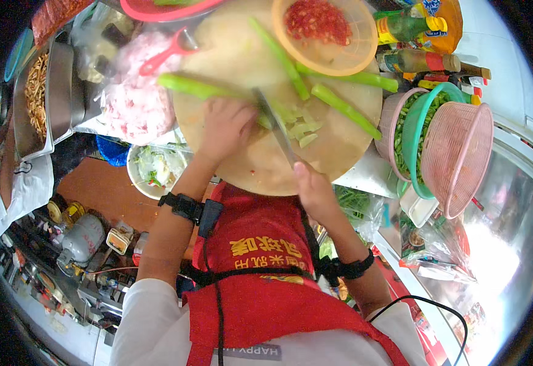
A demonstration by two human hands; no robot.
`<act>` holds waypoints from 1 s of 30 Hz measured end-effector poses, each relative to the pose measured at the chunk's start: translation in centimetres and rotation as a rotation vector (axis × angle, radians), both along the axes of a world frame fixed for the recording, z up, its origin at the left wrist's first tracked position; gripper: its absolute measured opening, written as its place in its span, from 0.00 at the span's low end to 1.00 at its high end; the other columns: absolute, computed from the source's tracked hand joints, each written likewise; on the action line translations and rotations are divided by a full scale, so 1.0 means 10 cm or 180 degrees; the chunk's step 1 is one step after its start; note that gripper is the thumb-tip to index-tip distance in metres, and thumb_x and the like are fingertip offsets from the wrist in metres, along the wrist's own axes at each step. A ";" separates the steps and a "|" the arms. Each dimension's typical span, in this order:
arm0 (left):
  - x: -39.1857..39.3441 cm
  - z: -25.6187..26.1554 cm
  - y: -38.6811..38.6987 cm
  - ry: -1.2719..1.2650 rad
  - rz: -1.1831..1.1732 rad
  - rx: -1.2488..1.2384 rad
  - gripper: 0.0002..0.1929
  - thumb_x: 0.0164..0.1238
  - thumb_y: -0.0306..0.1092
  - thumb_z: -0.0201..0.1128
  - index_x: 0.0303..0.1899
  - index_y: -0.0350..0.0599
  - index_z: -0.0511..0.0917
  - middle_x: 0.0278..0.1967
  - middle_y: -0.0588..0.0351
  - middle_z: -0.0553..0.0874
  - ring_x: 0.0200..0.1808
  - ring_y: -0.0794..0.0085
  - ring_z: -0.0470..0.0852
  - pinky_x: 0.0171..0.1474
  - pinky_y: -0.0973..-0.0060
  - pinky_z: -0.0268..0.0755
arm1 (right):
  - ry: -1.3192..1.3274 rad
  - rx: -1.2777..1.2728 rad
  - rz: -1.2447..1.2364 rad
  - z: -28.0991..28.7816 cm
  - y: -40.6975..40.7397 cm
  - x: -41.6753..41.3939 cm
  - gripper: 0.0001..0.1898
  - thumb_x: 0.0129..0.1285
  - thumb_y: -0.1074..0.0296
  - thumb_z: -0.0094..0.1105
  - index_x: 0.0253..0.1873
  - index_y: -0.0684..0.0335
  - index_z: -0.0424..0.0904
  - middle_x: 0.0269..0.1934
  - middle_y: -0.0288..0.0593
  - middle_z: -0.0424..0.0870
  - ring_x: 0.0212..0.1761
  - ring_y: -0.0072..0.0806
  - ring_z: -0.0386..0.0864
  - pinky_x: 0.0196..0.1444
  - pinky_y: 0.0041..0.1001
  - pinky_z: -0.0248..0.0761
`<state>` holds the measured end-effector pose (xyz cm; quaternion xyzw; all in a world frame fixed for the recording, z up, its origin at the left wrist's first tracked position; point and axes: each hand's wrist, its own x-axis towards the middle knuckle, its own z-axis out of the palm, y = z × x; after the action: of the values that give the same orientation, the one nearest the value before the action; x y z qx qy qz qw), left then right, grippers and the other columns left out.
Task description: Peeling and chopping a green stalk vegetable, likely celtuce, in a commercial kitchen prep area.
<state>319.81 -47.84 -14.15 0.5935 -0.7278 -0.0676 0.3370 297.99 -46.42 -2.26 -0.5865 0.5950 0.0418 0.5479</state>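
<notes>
My right hand (314,187) is closed round the handle of a kitchen knife (276,126), its blade slanting up and left over a round cutting board (252,171). My left hand (230,123) presses on a peeled green stalk (193,86), fingertips close to the blade; the stalk's part under the fingers is hidden. Cut slices (305,128) lie just right of the blade. Further peeled stalks (345,111) rest on the board's right and far parts. Beyond them, an orange-rimmed bowl of chopped red chilli (323,64) stands on the board. A red-handled peeler (168,52) lies at the far left edge.
Stacked plastic baskets (454,155) with cut green vegetables stand right of the board, bottles (417,61) behind them. At left are a bag of pale pink food (136,107) and a metal container (60,91) of brown strips. A scrap bucket (133,176) sits below the board's left edge.
</notes>
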 end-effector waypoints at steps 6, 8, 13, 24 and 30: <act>0.03 0.01 0.03 -0.0103 -0.0077 0.0215 0.15 0.48 0.30 0.64 0.41 0.50 0.80 0.40 0.59 0.79 0.46 0.60 0.74 0.52 0.58 0.60 | 0.0186 -0.0006 0.0017 0.40 0.10 -0.13 0.25 0.75 0.52 0.33 0.66 0.59 0.68 0.46 0.68 0.79 0.50 0.62 0.77 0.55 0.45 0.69; 0.04 0.03 0.03 -0.0112 -0.0081 0.0253 0.15 0.48 0.30 0.63 0.42 0.50 0.80 0.40 0.59 0.79 0.46 0.60 0.74 0.52 0.58 0.60 | 0.0389 0.0172 0.0187 0.49 0.12 -0.09 0.24 0.75 0.52 0.33 0.66 0.59 0.68 0.44 0.68 0.80 0.48 0.62 0.78 0.52 0.46 0.70; 0.03 0.03 0.01 -0.0096 -0.0108 0.0218 0.14 0.51 0.31 0.64 0.42 0.50 0.80 0.41 0.58 0.79 0.46 0.60 0.75 0.53 0.58 0.60 | 0.0291 -0.0178 0.0139 0.21 0.10 0.04 0.24 0.75 0.54 0.34 0.65 0.62 0.69 0.41 0.68 0.80 0.44 0.63 0.79 0.50 0.47 0.71; 0.03 0.00 0.00 0.0026 -0.0114 0.0095 0.12 0.53 0.31 0.64 0.41 0.50 0.80 0.41 0.59 0.79 0.46 0.60 0.74 0.51 0.59 0.59 | 0.0397 -0.0120 0.0229 0.14 0.06 0.10 0.23 0.75 0.55 0.35 0.63 0.64 0.70 0.45 0.67 0.80 0.50 0.62 0.77 0.55 0.44 0.70; 0.05 -0.02 0.04 0.0078 -0.0095 0.0207 0.13 0.52 0.30 0.64 0.41 0.50 0.80 0.42 0.58 0.80 0.46 0.60 0.74 0.52 0.59 0.59 | 0.0094 -0.0299 0.0145 0.26 0.11 -0.02 0.23 0.75 0.56 0.36 0.63 0.65 0.69 0.41 0.69 0.80 0.47 0.63 0.78 0.51 0.46 0.71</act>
<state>320.31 -47.46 -14.36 0.5923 -0.7298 -0.1035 0.3254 297.77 -45.35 0.38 -0.6243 0.5909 0.0350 0.5098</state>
